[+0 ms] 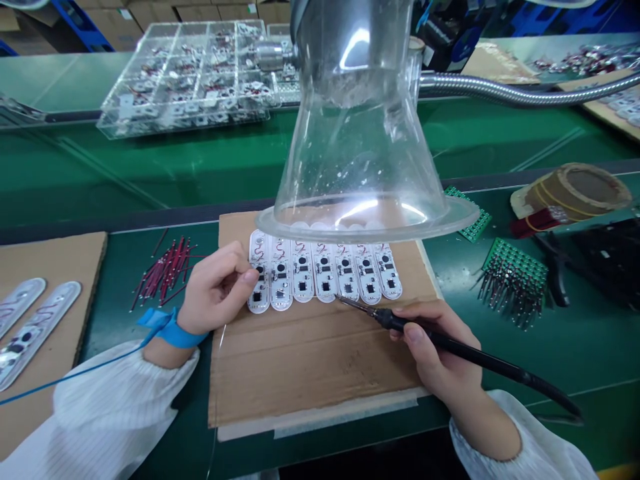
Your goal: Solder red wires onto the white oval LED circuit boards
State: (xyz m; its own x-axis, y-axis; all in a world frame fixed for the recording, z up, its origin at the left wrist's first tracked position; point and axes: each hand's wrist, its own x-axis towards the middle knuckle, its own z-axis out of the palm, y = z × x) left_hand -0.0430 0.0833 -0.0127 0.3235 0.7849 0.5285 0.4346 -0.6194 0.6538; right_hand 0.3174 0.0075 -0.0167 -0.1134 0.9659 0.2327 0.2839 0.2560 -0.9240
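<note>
Several narrow white circuit boards [303,283] with rounded ends, black chips and thin red wires lie side by side on a cardboard sheet [320,367]. My right hand [440,343] grips a soldering iron [393,320], its tip at the lower ends of the middle boards; whether it touches one I cannot tell. At the leftmost board, my left hand [217,287] is closed, thumb against curled index finger. Whatever it may pinch is too small to make out. A thin pale strand runs down below that hand. A blue wrist strap [177,331] circles the left wrist.
A clear fume hood [365,167] hangs over the boards' far ends. Dark red wires [167,273] lie left, beside cardboard holding more boards [37,327]. Green pin-studded boards [515,277], pliers [556,273] and a taped roll [575,193] sit right. A compartment box [195,80] stands behind.
</note>
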